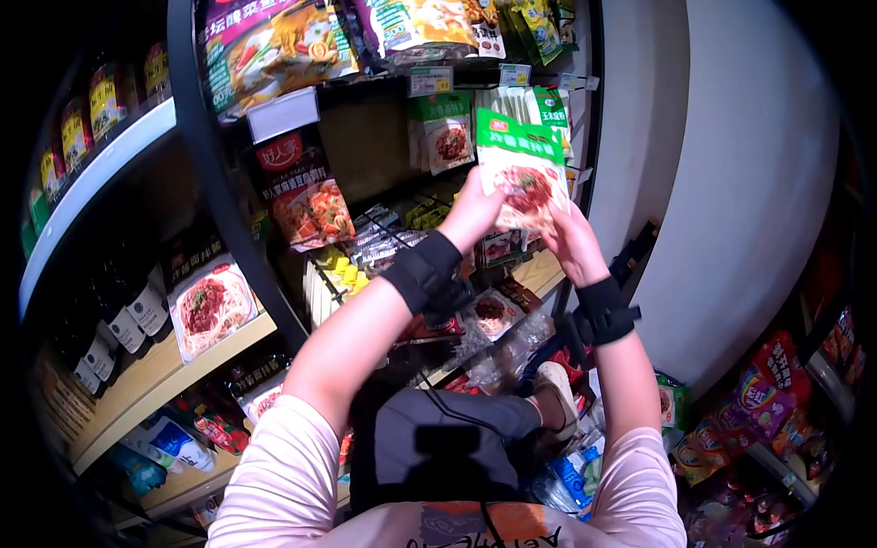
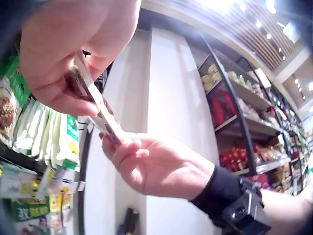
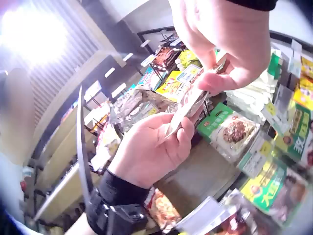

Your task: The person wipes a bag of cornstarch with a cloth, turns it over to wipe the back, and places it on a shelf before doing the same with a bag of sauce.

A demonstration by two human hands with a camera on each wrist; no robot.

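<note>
Both hands hold a sauce packet (image 1: 521,142) with a green top and a picture of noodles with meat sauce, raised in front of the shelves. The left hand (image 1: 475,210) pinches its lower left edge, thumb lying on the front. At the lower right corner, the right hand (image 1: 574,242) grips it between thumb and fingers. Seen edge-on in the left wrist view, the packet (image 2: 100,100) is thin and tilted. Behind it hang similar green-topped packets (image 1: 441,132) on hooks, with more white and green packets (image 3: 252,90) in a row.
A dark red seasoning packet (image 1: 306,196) hangs left of the hands, near a black shelf post (image 1: 233,173). Larger bags (image 1: 274,55) hang above. Bottles (image 1: 137,306) stand on the left shelf. A pale column (image 1: 749,183) rises at right. Loose packages (image 1: 571,475) lie low beside a shoe (image 1: 555,397).
</note>
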